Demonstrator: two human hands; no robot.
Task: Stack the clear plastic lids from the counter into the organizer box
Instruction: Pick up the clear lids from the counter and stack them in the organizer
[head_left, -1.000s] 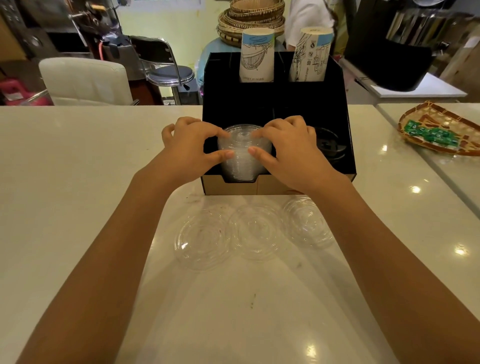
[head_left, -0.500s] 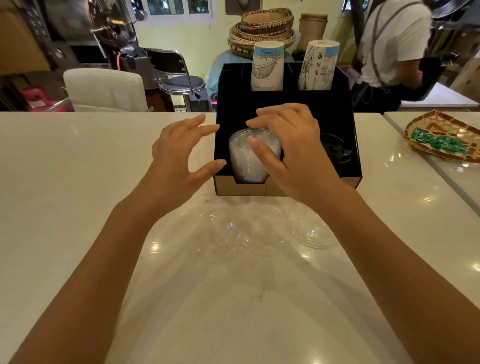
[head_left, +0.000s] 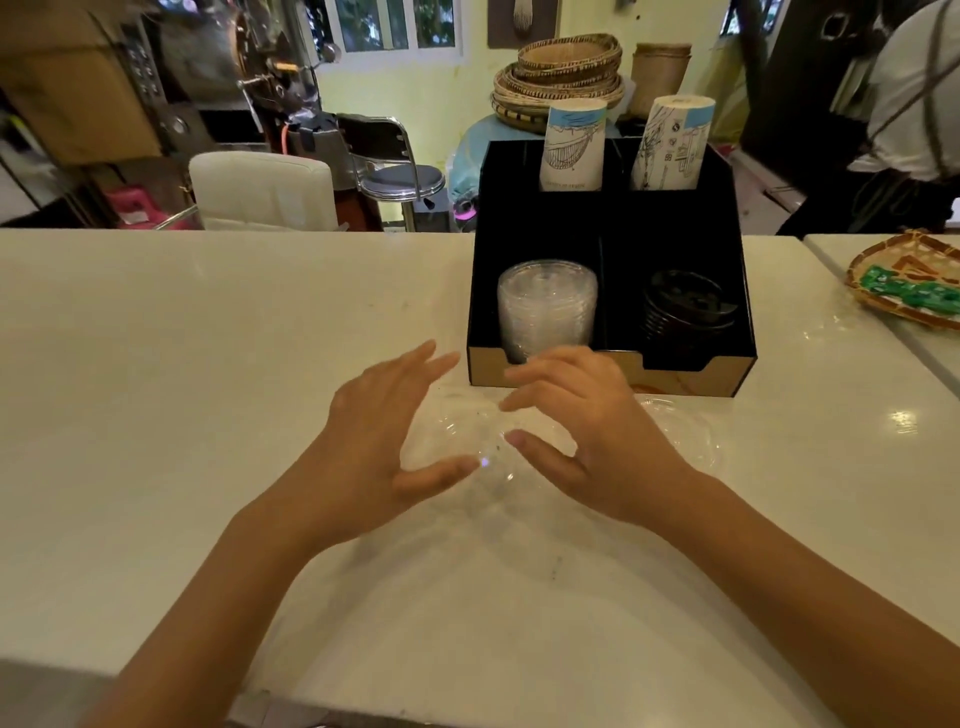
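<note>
A black organizer box (head_left: 691, 374) stands on the white counter. Its front left compartment holds a stack of clear plastic lids (head_left: 545, 306). Loose clear lids (head_left: 467, 441) lie on the counter just in front of the box, one more clear lid (head_left: 680, 431) to the right, partly hidden by my right wrist. My left hand (head_left: 379, 447) hovers over the loose lids with fingers spread. My right hand (head_left: 587, 431) hovers beside it, fingers apart, thumb low. Neither hand holds a lid.
Black lids (head_left: 685, 306) fill the front right compartment. Two sleeves of paper cups (head_left: 571, 145) stand in the back compartments. A woven tray with green packets (head_left: 904, 280) sits at the right. A person stands at the far right beyond the counter.
Both hands have let go of the lid stack in the box and drawn back toward me, down over the loose lids on the counter.
</note>
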